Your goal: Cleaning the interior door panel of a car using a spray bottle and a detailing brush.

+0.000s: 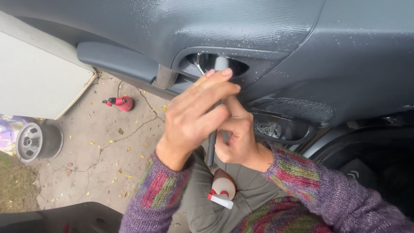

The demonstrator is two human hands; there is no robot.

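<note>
Wet grey car door panel (258, 30) fills the far view, where left hand (194, 116) and right hand (237, 138) both clamp a grey brush handle (211, 146), steadying its tip inside the handle recess (215, 64)

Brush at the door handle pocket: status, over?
Both hands, left and right, grip the grey brush. Tip inside the handle recess. Nothing blocking.

Wet textured plastic door panel (267, 26), knitted wool sleeves (327, 190), cracked concrete ground (99, 151)
</note>
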